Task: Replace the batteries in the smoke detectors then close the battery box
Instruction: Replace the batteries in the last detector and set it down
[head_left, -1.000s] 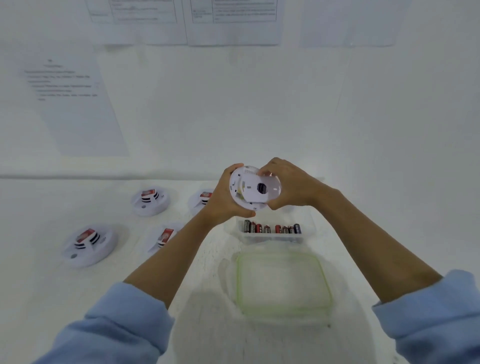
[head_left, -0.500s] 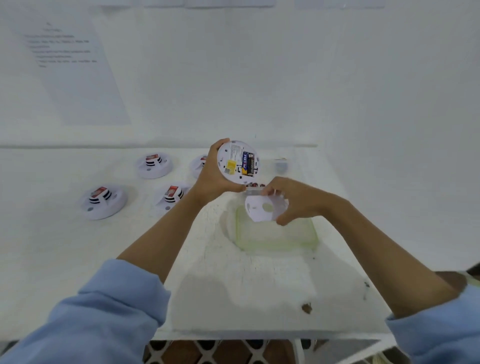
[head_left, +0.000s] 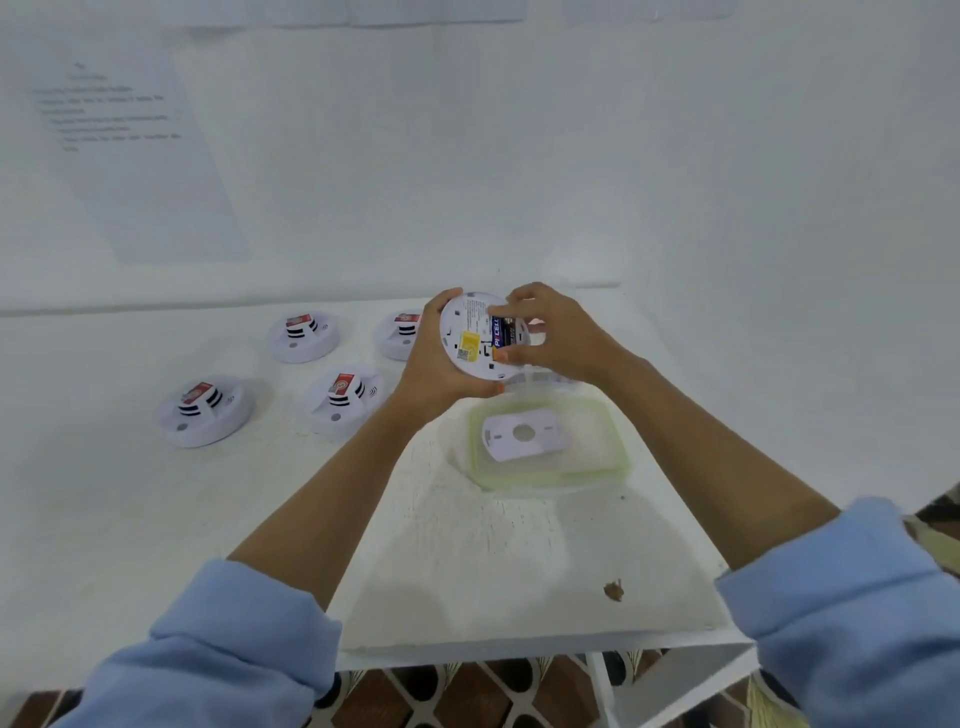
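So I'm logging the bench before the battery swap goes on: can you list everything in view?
smoke detectors: four, white with red labels, on the table left of the hands
held smoke detector: one, white, back towards the camera
battery: one, blue and black, in the held smoke detector
back cover: one, white, lying on the lid
lid: one, clear with green rim, on the table
battery box: one, clear, mostly hidden behind the right hand
table: one, white
printed sheet: one, white, left wall
left hand: grips the held smoke detector
right hand: pinches the battery
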